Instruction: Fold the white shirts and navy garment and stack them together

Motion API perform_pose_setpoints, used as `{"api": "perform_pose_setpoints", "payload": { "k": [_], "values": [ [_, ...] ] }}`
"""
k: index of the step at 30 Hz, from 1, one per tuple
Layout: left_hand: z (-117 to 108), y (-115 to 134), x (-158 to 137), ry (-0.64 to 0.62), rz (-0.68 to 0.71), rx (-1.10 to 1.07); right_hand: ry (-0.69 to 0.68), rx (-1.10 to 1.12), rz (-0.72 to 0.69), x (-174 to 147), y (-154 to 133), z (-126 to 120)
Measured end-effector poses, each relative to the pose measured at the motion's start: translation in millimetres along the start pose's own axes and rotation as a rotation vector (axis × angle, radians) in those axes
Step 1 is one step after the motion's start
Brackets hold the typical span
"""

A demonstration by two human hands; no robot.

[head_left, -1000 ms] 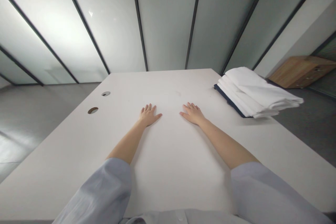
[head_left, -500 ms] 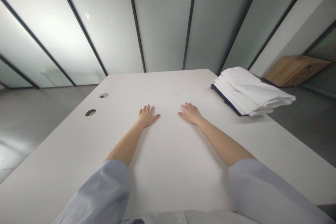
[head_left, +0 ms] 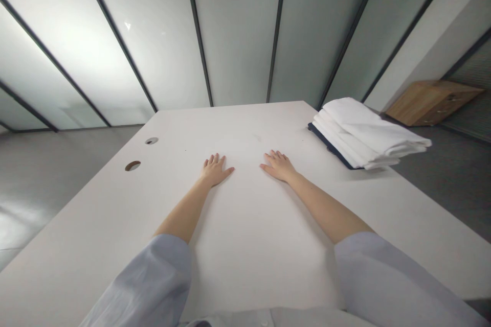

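Note:
Both of my hands rest palm down on a white table (head_left: pixel 253 245). My left hand (head_left: pixel 215 170) lies left of the middle, fingers spread and thumb pointing inward. My right hand (head_left: pixel 281 166) lies a short way to its right, likewise spread, with its thumb toward the left. Neither holds anything. To the right of my right hand, apart from it, sits a stack of folded white cloth (head_left: pixel 364 130). Beneath the white layers shows the edge of a dark navy folded cloth (head_left: pixel 330 149).
Two round holes pierce the tabletop at the left, one open (head_left: pixel 133 165) and one partly covered by a grey cap (head_left: pixel 152 140). Beyond the far edge stands a frosted glass wall (head_left: pixel 238 30) with dark frames. A wooden cabinet (head_left: pixel 425 102) is on the floor at right.

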State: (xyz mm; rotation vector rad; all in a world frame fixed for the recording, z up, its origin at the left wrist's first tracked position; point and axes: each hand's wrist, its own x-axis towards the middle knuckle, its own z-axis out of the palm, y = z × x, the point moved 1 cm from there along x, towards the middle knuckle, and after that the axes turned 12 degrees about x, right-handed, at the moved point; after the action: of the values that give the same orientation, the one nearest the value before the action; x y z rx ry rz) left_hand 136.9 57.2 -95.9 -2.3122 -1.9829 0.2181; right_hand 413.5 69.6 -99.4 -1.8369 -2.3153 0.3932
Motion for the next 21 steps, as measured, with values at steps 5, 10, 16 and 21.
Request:
{"api": "perform_pose_setpoints", "payload": {
  "k": [5, 10, 16, 21],
  "values": [
    [0.2, 0.0, 0.8, -0.002, -0.004, 0.005, -0.002, 0.001, -0.001, 0.4, 1.0, 0.4],
    [0.2, -0.2, 0.7, 0.001, -0.007, 0.0, -0.001, 0.003, 0.001, 1.0, 1.1, 0.7],
    [0.7, -0.4, 0.6, 0.003, 0.001, -0.003, 0.003, 0.0, -0.006, 2.0, 1.5, 0.7],
    [-0.4, 0.0, 0.6, -0.002, -0.005, -0.007, -0.003, 0.0, -0.003, 1.0, 0.4, -1.2]
  ]
}}
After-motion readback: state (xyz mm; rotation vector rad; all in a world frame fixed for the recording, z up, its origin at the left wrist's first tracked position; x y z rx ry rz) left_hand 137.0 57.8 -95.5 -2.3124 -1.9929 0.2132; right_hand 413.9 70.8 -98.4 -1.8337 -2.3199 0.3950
